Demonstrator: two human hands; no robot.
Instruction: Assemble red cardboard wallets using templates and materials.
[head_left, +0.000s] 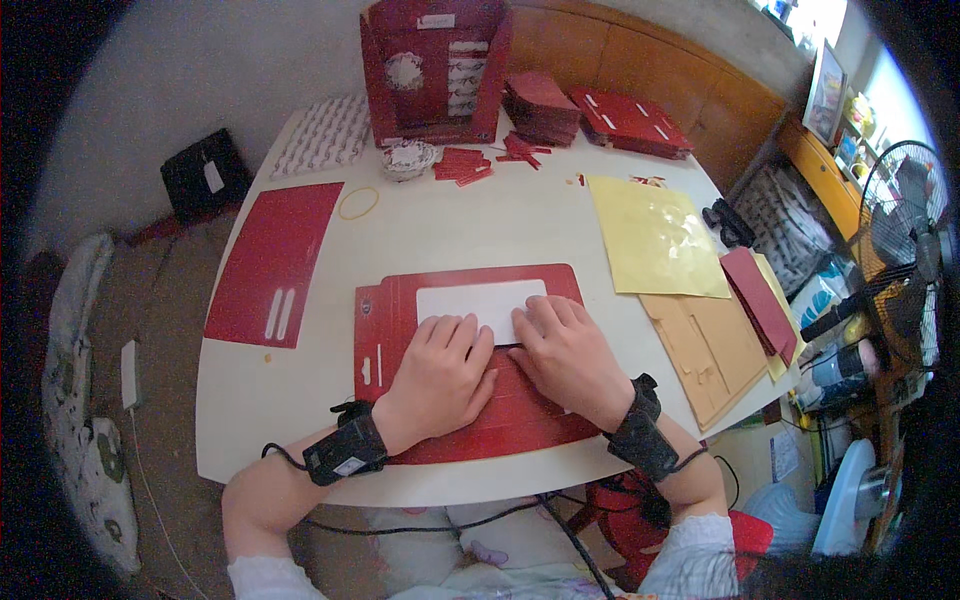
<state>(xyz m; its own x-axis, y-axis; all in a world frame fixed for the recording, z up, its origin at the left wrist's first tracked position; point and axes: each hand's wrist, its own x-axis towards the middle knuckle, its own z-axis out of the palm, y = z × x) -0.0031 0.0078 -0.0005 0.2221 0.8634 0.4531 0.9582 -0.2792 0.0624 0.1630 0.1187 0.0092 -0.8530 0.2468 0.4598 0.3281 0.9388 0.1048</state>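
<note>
A flat red cardboard box blank [480, 425] lies near the front edge of the table, with a hang-hole slot on its left part. Across its upper middle is a white rectangle [470, 300]; whether it is a window or a sheet, I cannot tell. My left hand [440, 372] rests palm down on the blank, fingertips at the rectangle's lower left and thumb apart. My right hand [572, 355] lies on its right side, fingers bent and fingertips at the rectangle's lower right corner. Neither hand visibly grasps anything; the surface under the palms is hidden.
A red sheet [275, 265] lies left, beside a rubber band [358, 203]. At the back stand an upright red box [435, 75], a white roll [408, 158] and red stacks [630, 122]. Yellow sheets [655, 235] and tan board [705, 345] lie right, near a fan [900, 250].
</note>
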